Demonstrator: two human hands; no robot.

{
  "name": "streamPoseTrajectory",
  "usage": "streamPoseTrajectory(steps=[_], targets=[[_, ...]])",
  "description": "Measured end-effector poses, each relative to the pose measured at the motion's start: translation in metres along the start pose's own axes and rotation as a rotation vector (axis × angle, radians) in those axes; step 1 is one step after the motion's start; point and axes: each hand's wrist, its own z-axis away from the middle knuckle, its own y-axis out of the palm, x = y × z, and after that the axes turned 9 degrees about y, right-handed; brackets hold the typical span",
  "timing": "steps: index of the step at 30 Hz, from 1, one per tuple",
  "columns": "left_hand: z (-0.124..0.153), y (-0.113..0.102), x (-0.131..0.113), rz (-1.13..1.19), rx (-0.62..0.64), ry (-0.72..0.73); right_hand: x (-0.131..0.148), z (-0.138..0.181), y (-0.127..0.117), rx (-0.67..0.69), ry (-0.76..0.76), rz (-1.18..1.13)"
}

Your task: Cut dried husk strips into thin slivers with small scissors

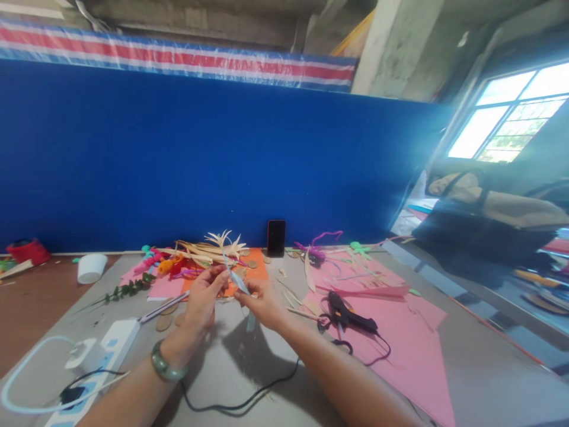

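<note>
Both the left hand [202, 299] and the right hand [264, 302] pinched a pale strip [239, 281] between them, its long axis slanting down toward the right; the glue gun [351, 316] lay beyond, nearer the right hand.

2 hands [202, 305], 1 blk ph. [276, 238], 1 wht cup [91, 268], 1 glue gun [351, 316], 1 pwr strip [122, 333]

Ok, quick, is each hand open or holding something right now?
Left hand: closed, fingertips pinching a thin pale-blue strip, material unclear.
Right hand: closed, pinching the same strip nearer its lower end.
</note>
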Motion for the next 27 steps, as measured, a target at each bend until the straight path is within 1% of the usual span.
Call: streamPoseTrajectory(steps=[3, 6, 9, 12, 16, 17, 19, 21, 23, 25, 27], targets=[[0.0, -0.002, 0.004, -0.039, 0.016, 0.012, -0.002, 0.0, 0.003, 0.026, -0.003, 0.006], [0.001, -0.004, 0.006, -0.06, -0.004, 0.025, -0.003, 0.0, 0.006, 0.02, 0.015, 0.026], [0.002, -0.004, 0.006, -0.075, 0.011, 0.053, -0.004, 0.002, 0.008, 0.028, 0.012, 0.027], [0.004, -0.004, 0.007, -0.097, 0.024, 0.056, -0.001, 0.004, 0.007, 0.046, -0.011, 0.01], [0.008, -0.001, 0.004, -0.152, -0.011, 0.077, 0.006, 0.006, 0.002, 0.04, -0.029, -0.01], [0.009, 0.001, 0.003, -0.131, 0.005, 0.061, 0.007, 0.006, 0.0, 0.044, -0.039, -0.038], [0.01, 0.004, -0.002, -0.011, 0.008, 0.026, 0.01, 0.003, -0.004, 0.051, -0.063, -0.093], [0.011, 0.006, -0.005, 0.067, 0.009, -0.04, 0.013, 0.0, -0.011, 0.039, -0.085, -0.123], [0.012, 0.007, -0.006, 0.063, 0.007, -0.114, 0.02, -0.002, -0.022, 0.001, -0.112, -0.123], [0.014, 0.007, -0.004, 0.006, 0.016, -0.148, 0.03, 0.002, -0.04, -0.067, -0.126, -0.093], [0.018, 0.007, 0.0, -0.056, 0.053, -0.137, 0.042, 0.012, -0.066, -0.16, -0.129, -0.016]])
